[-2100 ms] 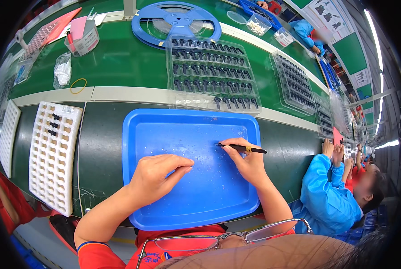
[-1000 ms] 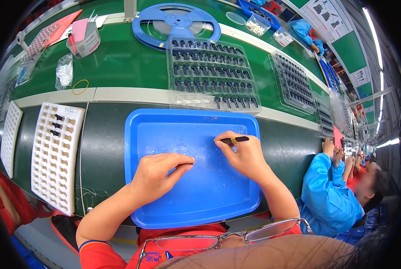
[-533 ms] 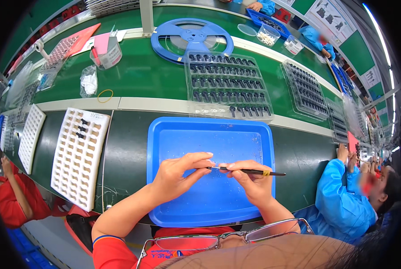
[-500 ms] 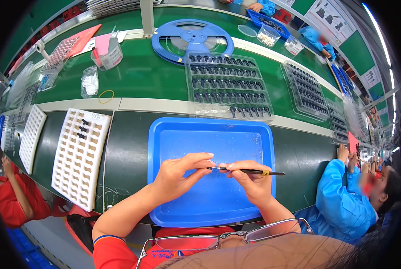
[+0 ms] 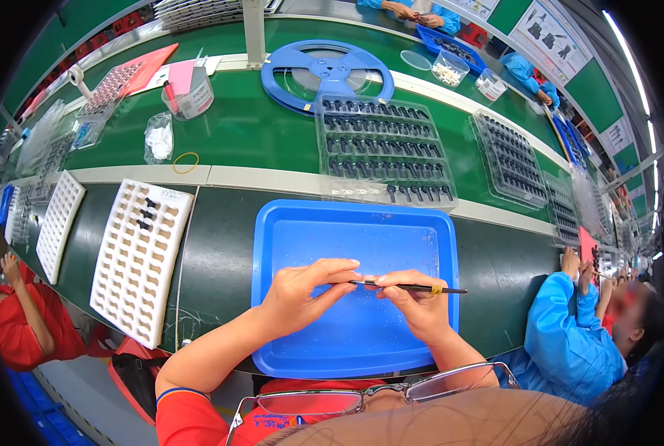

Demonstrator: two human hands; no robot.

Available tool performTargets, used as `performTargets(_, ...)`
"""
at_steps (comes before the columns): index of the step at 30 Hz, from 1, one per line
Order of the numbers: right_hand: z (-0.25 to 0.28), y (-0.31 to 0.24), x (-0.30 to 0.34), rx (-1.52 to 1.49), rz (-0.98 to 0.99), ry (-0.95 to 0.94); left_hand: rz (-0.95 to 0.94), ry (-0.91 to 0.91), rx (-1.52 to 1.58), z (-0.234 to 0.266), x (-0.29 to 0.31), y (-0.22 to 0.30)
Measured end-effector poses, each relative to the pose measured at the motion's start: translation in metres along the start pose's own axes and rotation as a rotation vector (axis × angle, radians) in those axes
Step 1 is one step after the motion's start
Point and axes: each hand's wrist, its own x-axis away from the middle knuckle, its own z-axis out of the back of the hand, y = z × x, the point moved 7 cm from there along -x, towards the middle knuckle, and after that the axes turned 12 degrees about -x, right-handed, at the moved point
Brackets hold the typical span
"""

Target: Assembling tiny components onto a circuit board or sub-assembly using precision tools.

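Above a shallow blue tray (image 5: 361, 346), both of my hands meet at the fingertips. My right hand (image 5: 419, 311) grips a slim black-handled brush-like tool (image 5: 453, 291) with a yellow band, its rear end sticking out to the right. The tool's front end points left, into the fingers of my left hand (image 5: 296, 296). That hand is pinched closed; whatever lies in its fingertips is too small and covered to name. Small specks lie on the tray's floor.
Left of the tray lies a white foam tray (image 5: 135, 271) with several black parts. Beyond the blue tray stand a clear blister tray (image 5: 382, 149) of black parts, a blue reel (image 5: 324, 70) and a tub (image 5: 194, 100). A co-worker in blue (image 5: 569, 327) sits at the right.
The view has shifted slightly, so the bench things sit a little lower and to the right. Both hands keep their hold, with the tool tilted much the same.
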Motion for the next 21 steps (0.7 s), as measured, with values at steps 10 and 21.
performTargets(10,0.0004,-0.0002,0.0001,0.016,-0.016,-0.036,-0.029,0.029,-0.016,0.0031,-0.0008,0.0041)
performTargets(21,0.0060,-0.0077,-0.0015,-0.036,0.031,0.009,-0.079,0.054,-0.063,0.0039,-0.0013,0.0045)
